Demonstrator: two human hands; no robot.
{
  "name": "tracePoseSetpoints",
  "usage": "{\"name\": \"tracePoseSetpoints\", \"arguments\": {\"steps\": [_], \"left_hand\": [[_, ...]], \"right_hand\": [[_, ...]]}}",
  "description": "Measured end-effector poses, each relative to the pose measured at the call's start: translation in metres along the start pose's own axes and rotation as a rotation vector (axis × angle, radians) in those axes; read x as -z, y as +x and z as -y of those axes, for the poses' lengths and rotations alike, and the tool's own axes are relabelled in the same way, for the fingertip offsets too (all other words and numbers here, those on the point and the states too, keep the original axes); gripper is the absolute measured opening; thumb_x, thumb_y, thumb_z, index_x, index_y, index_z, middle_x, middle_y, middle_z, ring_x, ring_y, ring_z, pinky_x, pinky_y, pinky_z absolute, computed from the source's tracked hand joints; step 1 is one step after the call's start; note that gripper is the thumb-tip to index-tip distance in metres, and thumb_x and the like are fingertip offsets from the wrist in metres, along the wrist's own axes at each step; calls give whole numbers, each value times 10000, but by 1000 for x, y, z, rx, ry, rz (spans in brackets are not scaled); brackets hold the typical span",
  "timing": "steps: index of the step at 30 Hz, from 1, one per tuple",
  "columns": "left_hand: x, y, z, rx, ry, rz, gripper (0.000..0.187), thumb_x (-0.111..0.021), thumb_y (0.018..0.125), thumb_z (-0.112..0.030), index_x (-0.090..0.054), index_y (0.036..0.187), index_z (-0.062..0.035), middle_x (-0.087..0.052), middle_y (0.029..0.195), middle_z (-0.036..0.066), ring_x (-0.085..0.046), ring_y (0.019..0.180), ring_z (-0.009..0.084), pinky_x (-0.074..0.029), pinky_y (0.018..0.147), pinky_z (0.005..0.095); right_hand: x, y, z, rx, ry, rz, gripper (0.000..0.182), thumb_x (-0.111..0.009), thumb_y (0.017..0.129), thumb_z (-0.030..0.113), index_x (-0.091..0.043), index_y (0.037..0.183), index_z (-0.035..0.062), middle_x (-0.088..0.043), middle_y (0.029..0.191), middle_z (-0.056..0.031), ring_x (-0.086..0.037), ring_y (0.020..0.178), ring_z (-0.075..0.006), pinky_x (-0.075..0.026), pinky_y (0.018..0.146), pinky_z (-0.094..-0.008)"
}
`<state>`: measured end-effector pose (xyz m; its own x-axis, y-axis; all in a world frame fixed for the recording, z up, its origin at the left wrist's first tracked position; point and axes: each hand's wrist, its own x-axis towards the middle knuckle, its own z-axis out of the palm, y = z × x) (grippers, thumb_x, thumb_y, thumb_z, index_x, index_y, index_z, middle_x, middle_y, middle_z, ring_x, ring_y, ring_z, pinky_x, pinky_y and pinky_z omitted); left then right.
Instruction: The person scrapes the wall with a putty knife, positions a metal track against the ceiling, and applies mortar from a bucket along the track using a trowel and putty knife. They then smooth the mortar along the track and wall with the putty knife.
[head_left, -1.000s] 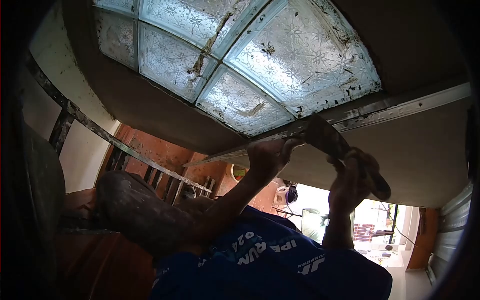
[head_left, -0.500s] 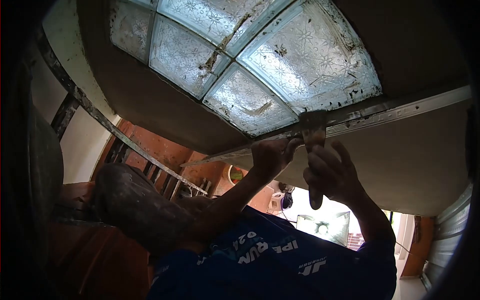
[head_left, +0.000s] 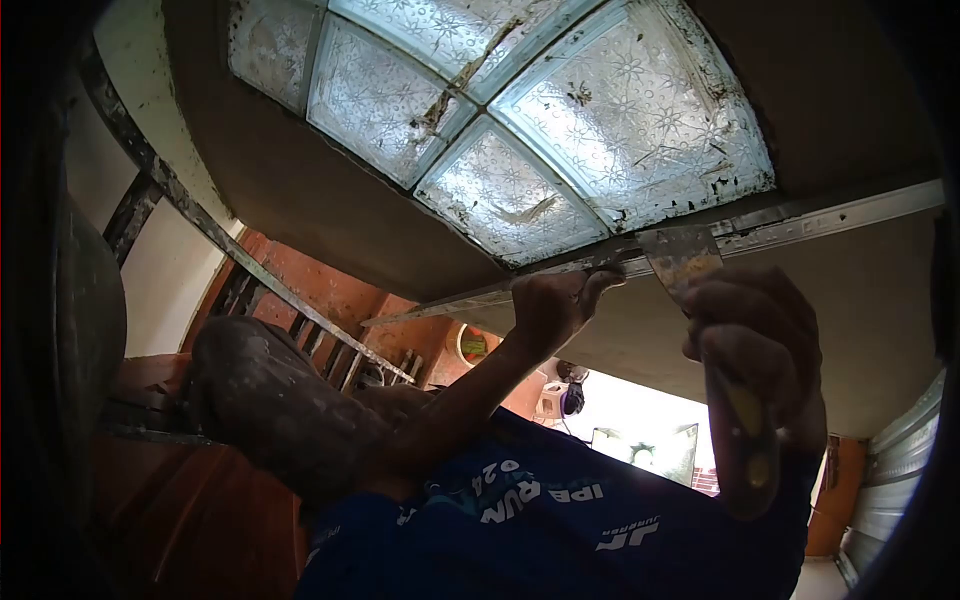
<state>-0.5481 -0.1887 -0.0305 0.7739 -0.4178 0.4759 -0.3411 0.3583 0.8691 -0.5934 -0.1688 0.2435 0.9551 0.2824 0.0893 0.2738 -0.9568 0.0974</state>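
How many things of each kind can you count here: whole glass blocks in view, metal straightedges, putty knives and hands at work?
Glass blocks: 4, e.g. one
Metal straightedge: 1
Putty knife: 1
Hands: 2, left hand and right hand
Total: 8

The glass blocks point(head_left: 560, 110) are translucent, pressed with a starry, frosted pattern, their joints smeared with rough dark mortar. Below the blocks, the metal rail point(head_left: 800, 215) looks dull silver, streaked with plaster. The scraper point(head_left: 690, 262) against the rail has a thin, stained metal blade and a smooth, worn handle. Around the blocks, the plaster point(head_left: 300, 200) is matt grey and smooth.
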Motion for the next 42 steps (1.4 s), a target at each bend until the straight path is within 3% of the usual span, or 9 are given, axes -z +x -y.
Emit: {"name": "tracePoseSetpoints", "arguments": {"steps": [3, 10, 14, 20, 29, 38, 42], "left_hand": [[3, -1, -2, -4, -21, -20, 542, -731, 894, -448, -593, 479, -127, -489, 409, 71, -461, 319, 229, -340, 370, 352], [2, -3, 6, -49, -62, -45, 508, -726, 892, -440, -601, 522, -116, -518, 447, 94, -517, 361, 267, -372, 377, 377], [1, -2, 2, -24, -18, -35, 524, -725, 890, -451, -585, 513, -116, -511, 446, 100, -513, 361, 270, -368, 376, 378], [2, -1, 0, -31, -14, -30, 520, -741, 887, -420, -573, 501, -114, -498, 436, 95, -496, 350, 258, -355, 374, 371], [-2, -4, 4, -24, -60, -15, 497, -752, 887, -377, -579, 503, -114, -494, 436, 90, -479, 339, 235, -340, 372, 354], [9, 0, 0, -41, -17, 34, 466, -737, 896, -336, -558, 526, -117, -495, 457, 87, -495, 364, 253, -355, 388, 369], [6, -5, 6, -56, 6, 48, 404, -727, 895, -285, -569, 562, -121, -515, 484, 90, -523, 392, 264, -378, 404, 373]], "right_hand": [[3, 33, 2, 72, -144, 229, 282, -710, 783, 150, -570, 1008, 54, -643, 977, -96, -667, 913, -266, -519, 787, -413], [-43, 27, -15, 96, -108, 427, 211, -669, 834, 168, -560, 987, 72, -577, 901, -59, -639, 904, -224, -524, 807, -394], [-26, 32, 6, 128, -61, 379, 230, -685, 831, 190, -572, 993, 72, -571, 903, -57, -641, 897, -221, -537, 785, -377], [-36, 12, 3, 141, -266, 246, 208, -724, 805, 181, -604, 974, 189, -592, 963, -44, -644, 964, -218, -529, 849, -413], [-61, -23, -24, 86, -223, 246, 177, -708, 815, 200, -592, 943, 166, -583, 946, -64, -643, 963, -246, -545, 938, -461], [-44, -1, -12, 73, -73, 319, 170, -682, 821, 220, -581, 937, 149, -582, 939, -62, -647, 939, -236, -551, 827, -405], [-45, 5, 0, 156, -140, 228, 181, -700, 823, 207, -574, 943, 158, -586, 932, -48, -644, 944, -223, -547, 841, -405]]}}
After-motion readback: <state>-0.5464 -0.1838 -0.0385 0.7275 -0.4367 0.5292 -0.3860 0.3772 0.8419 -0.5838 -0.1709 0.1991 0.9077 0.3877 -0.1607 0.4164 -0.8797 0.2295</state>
